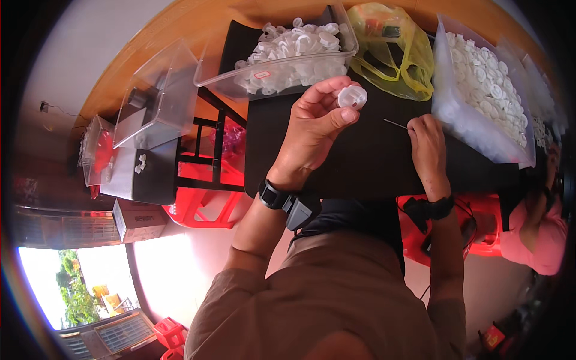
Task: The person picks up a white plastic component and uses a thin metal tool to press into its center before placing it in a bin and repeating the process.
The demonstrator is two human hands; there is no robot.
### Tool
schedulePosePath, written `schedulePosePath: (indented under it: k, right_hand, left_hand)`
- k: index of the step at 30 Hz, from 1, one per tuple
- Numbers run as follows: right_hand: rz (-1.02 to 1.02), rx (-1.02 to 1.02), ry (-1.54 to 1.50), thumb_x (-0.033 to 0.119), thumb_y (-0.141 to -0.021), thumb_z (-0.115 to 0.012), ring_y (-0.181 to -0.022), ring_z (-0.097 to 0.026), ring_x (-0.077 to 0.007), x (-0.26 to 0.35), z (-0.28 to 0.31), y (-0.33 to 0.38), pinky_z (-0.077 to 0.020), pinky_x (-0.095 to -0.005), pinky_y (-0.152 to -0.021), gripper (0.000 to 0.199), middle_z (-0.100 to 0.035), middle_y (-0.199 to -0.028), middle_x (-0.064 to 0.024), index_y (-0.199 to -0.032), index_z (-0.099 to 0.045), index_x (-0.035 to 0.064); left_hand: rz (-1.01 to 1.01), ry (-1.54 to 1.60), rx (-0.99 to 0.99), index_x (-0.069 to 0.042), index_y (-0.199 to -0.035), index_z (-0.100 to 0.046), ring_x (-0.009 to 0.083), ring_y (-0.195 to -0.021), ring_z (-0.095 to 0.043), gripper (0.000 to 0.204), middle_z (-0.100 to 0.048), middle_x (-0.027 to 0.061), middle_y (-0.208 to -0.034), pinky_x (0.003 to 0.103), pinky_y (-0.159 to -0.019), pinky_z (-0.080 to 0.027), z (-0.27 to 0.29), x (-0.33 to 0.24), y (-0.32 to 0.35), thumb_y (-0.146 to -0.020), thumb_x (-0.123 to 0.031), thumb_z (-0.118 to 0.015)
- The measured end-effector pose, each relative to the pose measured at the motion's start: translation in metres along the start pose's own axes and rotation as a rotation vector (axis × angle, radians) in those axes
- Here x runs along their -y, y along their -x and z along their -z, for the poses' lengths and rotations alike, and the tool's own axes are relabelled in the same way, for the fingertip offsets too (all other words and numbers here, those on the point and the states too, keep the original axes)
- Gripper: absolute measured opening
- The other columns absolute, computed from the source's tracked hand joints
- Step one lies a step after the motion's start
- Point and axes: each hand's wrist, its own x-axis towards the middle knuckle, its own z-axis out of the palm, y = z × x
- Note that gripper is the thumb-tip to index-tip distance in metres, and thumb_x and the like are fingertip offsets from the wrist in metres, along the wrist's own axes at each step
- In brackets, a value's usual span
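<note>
Between the thumb and fingers of my left hand [321, 117] is a small round white plastic cap [352, 96], raised above the black tabletop [354, 159]. My right hand [428, 144] rests over the table to the right, its fingers closed around a thin metal rod with a pointed end [394, 123]. The rod's tip points left, apart from the cap. Beyond my left hand a clear bin [273, 67] holds a heap of white plastic parts [297, 45]. Another translucent bin [456, 114], full of round white parts [485, 75], stands to the right of my right hand.
A yellow plastic bag [414, 66] lies between the bins. Clear empty-looking containers [157, 99] stand on the left, by a small cluster of white parts [141, 163]. Red stools [201, 207] are below the table. Another person in pink [537, 234] sits at the far right.
</note>
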Motion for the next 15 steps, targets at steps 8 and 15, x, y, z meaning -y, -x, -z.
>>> schedulePosePath:
  k: [8, 15]
  right_hand:
    - [-0.170, -0.031, -0.343, 0.005, -0.091, -0.053, -0.073, -0.057, -0.0319, 0.000, 0.006, 0.009, -0.0461, -0.0363, -0.065, 0.003, -0.057, -0.080, -0.0120, -0.092, -0.053, 0.0018]
    - [-0.346, 0.014, -0.722, 0.011, -0.098, -0.048, -0.056, -0.049, -0.0083, 0.033, 0.034, 0.006, -0.0400, -0.0242, -0.052, 0.012, -0.054, -0.070, -0.0029, -0.099, -0.055, 0.0017]
  left_hand:
    - [0.131, 0.082, 0.016, -0.011, -0.118, -0.060, 0.0137, -0.101, -0.061, 0.040, -0.061, 0.0074, -0.121, 0.027, -0.085, -0.053, 0.010, 0.031, 0.007, -0.081, 0.000, -0.071]
    - [0.132, 0.059, 0.051, -0.011, -0.119, -0.059, 0.0151, -0.102, -0.061, 0.040, -0.061, 0.0075, -0.121, 0.029, -0.088, -0.052, 0.007, 0.046, 0.001, -0.082, 0.002, -0.069]
